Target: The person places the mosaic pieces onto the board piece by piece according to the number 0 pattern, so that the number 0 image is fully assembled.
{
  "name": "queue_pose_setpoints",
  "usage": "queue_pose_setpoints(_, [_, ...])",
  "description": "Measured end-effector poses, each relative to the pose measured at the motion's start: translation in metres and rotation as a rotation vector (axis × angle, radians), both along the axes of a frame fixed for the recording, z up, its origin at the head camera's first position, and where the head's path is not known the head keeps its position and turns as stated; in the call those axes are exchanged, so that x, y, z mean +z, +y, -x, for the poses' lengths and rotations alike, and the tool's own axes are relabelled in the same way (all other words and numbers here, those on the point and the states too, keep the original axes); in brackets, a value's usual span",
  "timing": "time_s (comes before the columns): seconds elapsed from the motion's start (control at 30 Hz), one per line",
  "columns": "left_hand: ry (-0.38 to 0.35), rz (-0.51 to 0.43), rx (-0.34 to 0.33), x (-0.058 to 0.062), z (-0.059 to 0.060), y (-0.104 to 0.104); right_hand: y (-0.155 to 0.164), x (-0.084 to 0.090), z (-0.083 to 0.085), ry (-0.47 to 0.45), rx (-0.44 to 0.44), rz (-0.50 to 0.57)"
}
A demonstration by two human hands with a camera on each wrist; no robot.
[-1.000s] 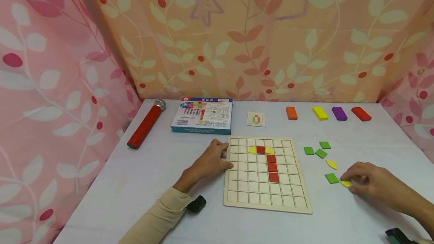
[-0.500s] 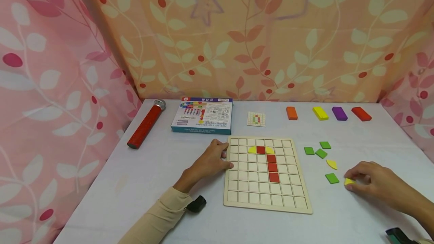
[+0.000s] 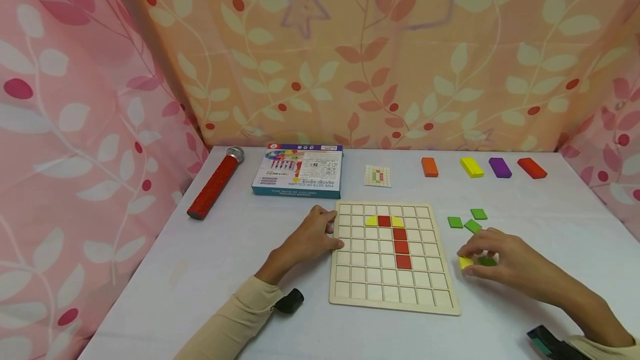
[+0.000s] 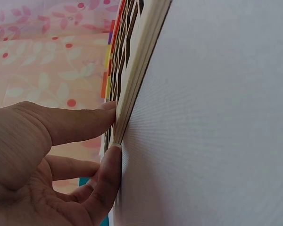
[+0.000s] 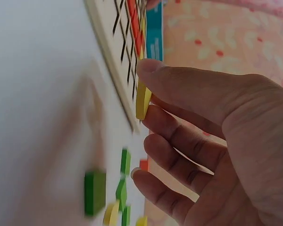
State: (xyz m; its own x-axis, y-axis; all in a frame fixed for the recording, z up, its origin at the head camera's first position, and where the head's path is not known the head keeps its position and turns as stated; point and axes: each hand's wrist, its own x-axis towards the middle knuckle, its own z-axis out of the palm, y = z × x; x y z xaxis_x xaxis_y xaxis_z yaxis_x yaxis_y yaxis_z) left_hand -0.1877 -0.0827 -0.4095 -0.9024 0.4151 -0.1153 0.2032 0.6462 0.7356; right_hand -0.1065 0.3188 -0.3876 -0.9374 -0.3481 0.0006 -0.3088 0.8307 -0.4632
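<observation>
Pinching yellow piece in right hand; left hand, fingers relaxed, steadies board. Advice: carry level, lower squarely into a cell.

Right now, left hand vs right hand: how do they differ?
The left hand lies on the table, fingertips pressed against the left edge of the wooden grid board; the right hand is off the board's right side. The left hand holds nothing; the right hand pinches a yellow piece between thumb and finger. A beige sleeve covers the left forearm; the right forearm is mostly bare. Both stay low over the table.
</observation>
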Motion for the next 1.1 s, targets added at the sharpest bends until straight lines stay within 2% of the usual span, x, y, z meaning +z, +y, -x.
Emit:
queue_pose_setpoints(0.17, [0.000,-0.007,0.001,0.001,0.000,-0.001,-0.031,0.005,0.009,-0.029,0.113,0.049])
queue_pose_setpoints(0.37, [0.006,-0.003,-0.007,-0.001,0.001,-0.001,-0.069,0.005,0.018,-0.112,0.216,0.048])
queue_pose_setpoints(0.5, [0.016,0.003,-0.012,-0.002,0.002,-0.001,-0.086,0.003,0.020,-0.100,0.302,0.033])
queue_pose_setpoints(0.6, [0.020,0.007,-0.011,-0.002,0.002,-0.001,-0.094,0.001,0.020,-0.075,0.332,0.011])
queue_pose_setpoints(0.8, [0.013,0.005,-0.006,-0.002,0.002,0.000,-0.098,-0.002,0.019,-0.043,0.344,-0.014])
queue_pose_setpoints(1.1, [0.010,0.003,-0.005,-0.002,0.002,0.000,-0.096,-0.002,0.017,-0.083,0.309,-0.013])
